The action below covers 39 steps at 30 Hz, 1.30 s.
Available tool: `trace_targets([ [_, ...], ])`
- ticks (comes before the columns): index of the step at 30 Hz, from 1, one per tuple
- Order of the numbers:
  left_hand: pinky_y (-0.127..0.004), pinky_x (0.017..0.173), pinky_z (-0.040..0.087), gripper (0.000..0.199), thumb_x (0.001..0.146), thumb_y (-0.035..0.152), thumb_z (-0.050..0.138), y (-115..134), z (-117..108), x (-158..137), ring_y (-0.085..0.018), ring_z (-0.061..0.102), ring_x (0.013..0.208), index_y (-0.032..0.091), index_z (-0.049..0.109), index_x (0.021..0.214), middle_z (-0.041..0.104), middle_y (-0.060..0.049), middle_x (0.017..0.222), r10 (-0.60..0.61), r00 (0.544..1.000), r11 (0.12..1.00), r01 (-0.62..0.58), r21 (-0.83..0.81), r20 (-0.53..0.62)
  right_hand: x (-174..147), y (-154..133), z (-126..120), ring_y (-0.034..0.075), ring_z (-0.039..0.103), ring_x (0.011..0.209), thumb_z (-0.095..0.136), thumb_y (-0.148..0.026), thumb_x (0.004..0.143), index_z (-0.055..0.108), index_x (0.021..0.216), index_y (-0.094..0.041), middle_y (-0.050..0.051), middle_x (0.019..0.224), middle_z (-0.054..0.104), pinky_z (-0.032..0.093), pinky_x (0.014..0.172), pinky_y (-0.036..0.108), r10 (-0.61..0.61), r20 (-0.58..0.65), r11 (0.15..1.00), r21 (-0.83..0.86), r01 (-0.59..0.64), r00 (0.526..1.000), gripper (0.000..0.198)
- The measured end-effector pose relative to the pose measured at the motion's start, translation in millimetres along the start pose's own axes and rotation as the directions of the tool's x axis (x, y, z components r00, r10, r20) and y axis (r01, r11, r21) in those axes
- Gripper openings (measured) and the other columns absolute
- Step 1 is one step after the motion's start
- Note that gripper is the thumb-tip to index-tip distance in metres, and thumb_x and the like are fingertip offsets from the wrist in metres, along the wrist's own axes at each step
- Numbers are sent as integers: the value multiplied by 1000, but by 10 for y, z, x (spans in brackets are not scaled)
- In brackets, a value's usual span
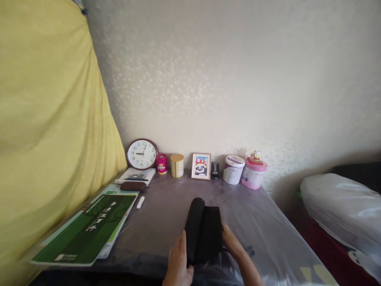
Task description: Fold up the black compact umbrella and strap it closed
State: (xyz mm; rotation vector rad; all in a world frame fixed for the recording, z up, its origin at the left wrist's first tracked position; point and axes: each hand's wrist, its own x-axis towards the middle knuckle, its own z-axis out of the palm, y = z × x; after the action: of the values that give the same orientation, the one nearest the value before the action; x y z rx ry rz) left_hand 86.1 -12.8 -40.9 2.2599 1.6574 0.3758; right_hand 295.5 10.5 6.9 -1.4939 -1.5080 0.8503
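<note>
Near the front of the table lies a black, partly rolled sheet (203,232), with a thick roll on its left and a flat part on its right. What kind of thing it is, I cannot make out. My left hand (179,256) grips the near left side of the roll, its fingers pointing forward along it. At the right edge, my right hand (231,241) holds the flat part, and its fingertips are hidden behind the black material. A small dark end, perhaps a strap, shows by my right wrist.
Green books (86,230), a brown case (133,186) and a white stick-shaped object (140,202) lie at left. Along the wall stand a clock (142,154), a pink can (162,164), a yellow tin (177,166), a panda picture (201,166) and two tubs (233,170). A yellow curtain (53,119) hangs left.
</note>
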Motion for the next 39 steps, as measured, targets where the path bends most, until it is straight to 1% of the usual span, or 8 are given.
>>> trace_targets([
  [7, -35, 105, 27, 88, 60, 1, 43, 128, -68, -34, -26, 34, 126, 0, 8, 140, 29, -20, 139, -42, 999, 999, 42, 28, 11, -30, 10, -95, 23, 56, 99, 32, -35, 76, 62, 97, -13, 13, 103, 62, 40, 91, 33, -6, -338, 981, -184, -60, 941, 43],
  [12, -35, 107, 23, 88, 60, 0, 42, 161, -104, -54, -25, 28, 130, 2, 7, 140, 26, -17, 142, -44, 999, 999, 44, 2, 22, -70, -243, -62, 22, 59, 81, 28, -50, 82, 60, 85, -17, 10, 85, 64, 41, 75, 31, 45, -213, 960, -261, -101, 976, 46],
  [15, -32, 109, 17, 89, 61, 1, 45, 195, -153, -61, -23, 22, 132, 4, 5, 141, 24, -14, 143, -90, 993, 996, 91, -11, 70, -39, -319, -44, 24, 59, 85, 33, -54, 81, 59, 90, -15, 11, 88, 63, 40, 76, 32, 71, -205, 951, -282, -128, 976, 48],
  [18, -32, 109, 15, 90, 62, 2, 46, 231, -212, -74, -23, 21, 132, 5, 1, 140, 22, -14, 144, -104, 988, 995, 104, 8, 111, 21, -339, -30, 23, 58, 85, 44, -49, 76, 57, 89, -12, 12, 88, 61, 43, 70, 29, 138, -201, 943, -275, -190, 970, 41],
  [23, -32, 108, 16, 88, 64, 1, 45, 254, -241, -78, -24, 23, 131, 4, 1, 140, 24, -17, 142, -98, 989, 995, 94, 38, 113, 158, -408, 86, 12, 48, 53, 43, -39, 74, 51, 79, -14, 1, 65, 49, 32, 42, 20, 175, -52, 978, -107, -180, 983, 27],
  [26, -33, 108, 16, 88, 64, 1, 45, 254, -220, -73, -25, 23, 131, 4, 3, 140, 23, -17, 142, -88, 992, 995, 83, 53, 96, 260, -459, 233, 10, 47, 52, 46, -38, 74, 54, 88, -14, -1, 62, 50, 32, 43, 19, 126, -45, 992, -15, -127, 991, 29],
  [31, -37, 109, 13, 88, 63, 2, 45, 246, -216, -69, -25, 20, 132, 6, 3, 140, 18, -14, 145, -85, 991, 995, 78, 69, 101, 412, -452, 488, 14, 55, 65, 50, -33, 74, 58, 103, -11, 4, 73, 59, 40, 55, 22, 75, -96, 996, -44, -80, 993, 37],
  [39, -38, 109, 18, 87, 61, 12, 48, 112, -157, -30, -26, 17, 134, 6, 13, 141, 15, -13, 146, -15, 996, 999, 12, 35, 92, 478, -463, 652, 15, 59, 72, 46, -24, 78, 49, 119, -11, 4, 78, 62, 42, 63, 24, 163, -43, 967, -191, -168, 986, 44],
])
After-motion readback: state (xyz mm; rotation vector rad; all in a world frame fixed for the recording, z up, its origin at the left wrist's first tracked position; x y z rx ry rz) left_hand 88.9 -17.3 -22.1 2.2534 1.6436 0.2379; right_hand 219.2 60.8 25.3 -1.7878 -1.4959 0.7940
